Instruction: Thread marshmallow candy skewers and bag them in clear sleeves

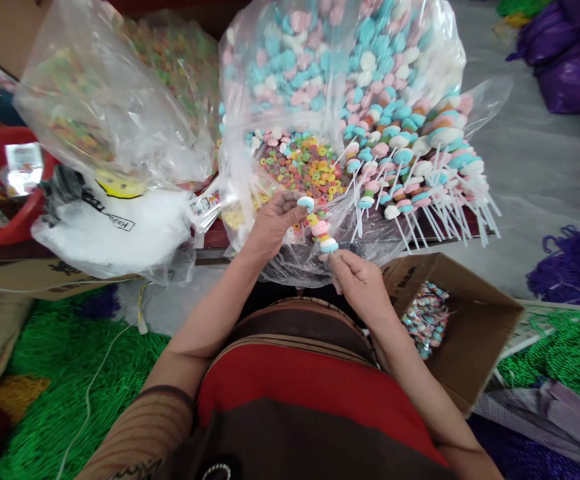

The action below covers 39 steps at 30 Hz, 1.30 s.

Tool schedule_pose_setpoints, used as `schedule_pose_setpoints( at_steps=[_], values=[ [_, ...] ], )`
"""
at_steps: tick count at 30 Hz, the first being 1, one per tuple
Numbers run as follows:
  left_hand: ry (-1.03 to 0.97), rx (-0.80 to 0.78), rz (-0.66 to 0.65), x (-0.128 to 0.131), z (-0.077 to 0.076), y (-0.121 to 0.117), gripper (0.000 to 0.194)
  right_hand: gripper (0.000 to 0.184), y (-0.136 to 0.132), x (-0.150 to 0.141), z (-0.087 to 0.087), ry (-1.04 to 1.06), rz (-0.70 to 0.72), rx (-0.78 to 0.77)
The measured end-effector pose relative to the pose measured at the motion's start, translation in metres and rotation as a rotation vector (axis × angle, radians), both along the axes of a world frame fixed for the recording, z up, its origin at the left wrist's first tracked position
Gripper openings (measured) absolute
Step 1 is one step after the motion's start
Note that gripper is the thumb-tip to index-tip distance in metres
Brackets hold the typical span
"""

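My left hand (274, 223) pinches a blue-and-white marshmallow (306, 202) at the upper end of a candy skewer. Stacked on this candy skewer (321, 230) are marshmallow pieces in pink, white and blue, with yellow ring candies between them. Below it, my right hand (359, 281) is closed at the lower end, where the fingers hide most of the stick. Just beyond my hands lies a heap of colourful ring candies (313, 163) in an opened plastic bag. Finished-looking skewers (420, 167) with white sticks are piled to the right of it.
A large clear bag of marshmallows (290, 60) stands at the back, beside a bag of ring candies (170, 67). White plastic bags (115, 230) and a red basin (7, 227) are on the left. A cardboard box (475, 327) with wrapped candies sits low on the right.
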State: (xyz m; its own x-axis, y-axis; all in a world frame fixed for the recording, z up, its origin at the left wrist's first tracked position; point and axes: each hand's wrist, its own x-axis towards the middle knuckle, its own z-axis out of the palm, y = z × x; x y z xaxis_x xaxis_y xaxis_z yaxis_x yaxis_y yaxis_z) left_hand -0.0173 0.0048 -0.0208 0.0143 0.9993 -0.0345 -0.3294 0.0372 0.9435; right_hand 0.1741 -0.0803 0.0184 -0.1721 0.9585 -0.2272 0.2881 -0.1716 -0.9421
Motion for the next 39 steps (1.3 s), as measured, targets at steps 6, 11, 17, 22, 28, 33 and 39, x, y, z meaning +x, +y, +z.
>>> schedule_pose_setpoints(
  at_steps=[6,11,17,22,28,33,39],
  values=[
    [0.328,0.196,0.102,0.010,-0.005,-0.013,0.036,0.039,-0.009,-0.001,0.007,0.032,-0.044,-0.062],
    [0.396,0.198,0.145,0.017,-0.005,-0.020,0.045,0.036,-0.008,-0.007,0.009,0.035,-0.016,-0.061],
    [0.390,0.191,0.154,0.013,0.000,-0.017,0.044,0.027,0.001,-0.014,-0.011,-0.223,-0.037,0.199],
    [0.395,0.187,0.156,0.017,0.004,-0.013,0.040,0.034,0.004,-0.017,-0.021,-0.085,-0.028,0.166],
    [0.337,0.178,0.247,0.018,0.003,-0.011,0.043,0.028,0.008,-0.008,-0.025,0.021,-0.127,0.169],
    [0.478,0.187,0.193,0.019,0.006,-0.019,0.045,0.026,0.004,-0.010,-0.028,-0.025,-0.223,0.198],
    [0.492,0.245,0.116,0.019,0.011,-0.021,0.059,0.041,0.012,-0.008,-0.015,0.257,-0.166,-0.099]
  ],
)
